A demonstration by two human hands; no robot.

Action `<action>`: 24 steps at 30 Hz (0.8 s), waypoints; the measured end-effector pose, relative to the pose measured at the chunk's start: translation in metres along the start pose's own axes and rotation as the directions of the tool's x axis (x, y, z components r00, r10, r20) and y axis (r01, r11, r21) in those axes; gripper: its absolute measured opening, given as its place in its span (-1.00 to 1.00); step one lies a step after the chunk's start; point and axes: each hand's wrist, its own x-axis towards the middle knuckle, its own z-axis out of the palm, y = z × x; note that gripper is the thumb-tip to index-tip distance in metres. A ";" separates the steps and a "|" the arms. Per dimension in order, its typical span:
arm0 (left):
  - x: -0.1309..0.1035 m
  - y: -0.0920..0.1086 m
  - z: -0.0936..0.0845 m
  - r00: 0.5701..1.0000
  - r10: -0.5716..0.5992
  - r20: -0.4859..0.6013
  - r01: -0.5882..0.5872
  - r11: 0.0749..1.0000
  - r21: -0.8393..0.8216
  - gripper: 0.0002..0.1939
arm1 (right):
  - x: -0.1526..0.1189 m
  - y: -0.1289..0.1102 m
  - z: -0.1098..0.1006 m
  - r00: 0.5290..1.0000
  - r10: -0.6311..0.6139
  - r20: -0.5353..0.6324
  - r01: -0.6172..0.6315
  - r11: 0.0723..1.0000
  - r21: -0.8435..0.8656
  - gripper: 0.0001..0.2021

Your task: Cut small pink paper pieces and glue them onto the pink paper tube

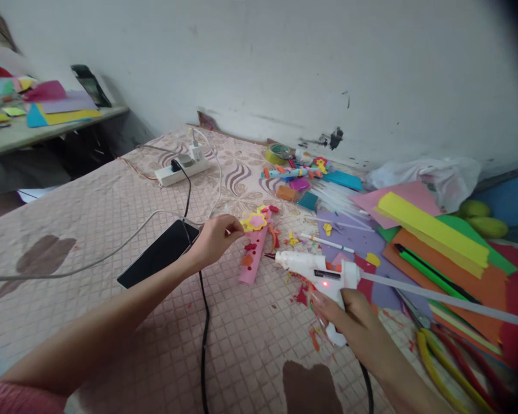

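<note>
My right hand [349, 316] is wrapped round the handle of a white glue gun [315, 267] with a red light lit and a long glue stick in its back. Its dark nozzle points left toward a pink strip [252, 259] with red and orange pieces on it. My left hand [218, 238] is closed in a pinch at the left edge of a yellow and pink flower cutout [254, 221], which lies over the strip's upper end. Whether the fingertips grip the flower or something small is hard to make out.
A black phone [157, 256] lies beneath my left forearm. Cables run from a power strip [183, 169] across the cloth. Coloured sheets [435, 230], scissors [440, 356], glue sticks [341, 198] and scraps lie at the right.
</note>
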 end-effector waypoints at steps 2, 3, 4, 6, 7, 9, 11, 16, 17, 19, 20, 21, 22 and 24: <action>0.007 -0.006 0.004 0.996 -0.056 0.068 0.059 0.998 -0.038 -0.91 | 0.000 0.002 0.001 1.000 0.015 0.007 -0.015 1.000 0.012 -0.61; 0.010 -0.008 0.005 0.992 -0.083 0.097 0.087 0.995 -0.042 -0.90 | 0.001 0.004 0.001 1.000 0.023 0.011 -0.023 1.000 0.013 -0.61; 0.013 -0.011 0.007 0.986 -0.106 0.126 0.111 0.993 -0.040 -0.89 | 0.001 0.005 0.001 0.999 0.031 0.016 -0.032 0.999 0.011 -0.60; 0.017 -0.014 0.011 0.979 -0.132 0.158 0.139 0.990 -0.030 -0.87 | 0.001 0.006 0.000 0.999 0.038 0.024 -0.039 0.999 0.010 -0.59; 0.018 -0.015 0.013 0.977 -0.137 0.164 0.142 0.990 -0.022 -0.87 | 0.001 0.006 0.000 0.999 0.038 0.028 -0.038 0.999 0.011 -0.60; 0.020 -0.017 0.015 0.977 -0.134 0.163 0.136 0.991 -0.004 -0.86 | 0.001 0.006 0.000 0.999 0.036 0.029 -0.036 0.999 0.016 -0.60; 0.021 -0.018 0.016 0.977 -0.130 0.167 0.129 0.992 0.017 -0.86 | 0.000 0.005 -0.001 0.999 0.031 0.008 -0.031 0.999 0.023 -0.60; 0.023 -0.021 0.016 0.973 -0.107 0.204 0.099 0.994 0.052 -0.84 | 0.000 0.005 -0.001 1.000 0.018 -0.023 -0.017 1.000 0.026 -0.60; 0.023 -0.022 0.016 0.972 -0.105 0.211 0.095 0.994 0.056 -0.84 | 0.000 0.005 -0.001 1.000 0.022 -0.018 -0.021 1.000 0.023 -0.60; 0.024 -0.022 0.017 0.968 -0.109 0.224 0.097 0.993 0.064 -0.84 | 0.000 0.005 -0.001 0.999 0.030 -0.012 -0.029 0.999 0.021 -0.61; 0.025 -0.022 0.017 0.966 -0.116 0.231 0.102 0.992 0.069 -0.83 | 0.000 0.005 0.000 0.999 0.034 -0.009 -0.034 0.999 0.020 -0.61; 0.025 -0.022 0.017 0.964 -0.122 0.237 0.107 0.991 0.074 -0.83 | 0.000 0.005 0.000 0.999 0.039 -0.005 -0.039 0.999 0.020 -0.61; 0.026 -0.021 0.018 0.962 -0.126 0.243 0.109 0.991 0.082 -0.83 | 0.000 0.005 0.000 0.999 0.045 -0.003 -0.045 0.999 0.021 -0.62; 0.027 -0.021 0.018 0.960 -0.129 0.248 0.106 0.989 0.104 -0.82 | -0.001 0.005 -0.001 0.999 0.054 -0.005 -0.053 0.998 0.025 -0.62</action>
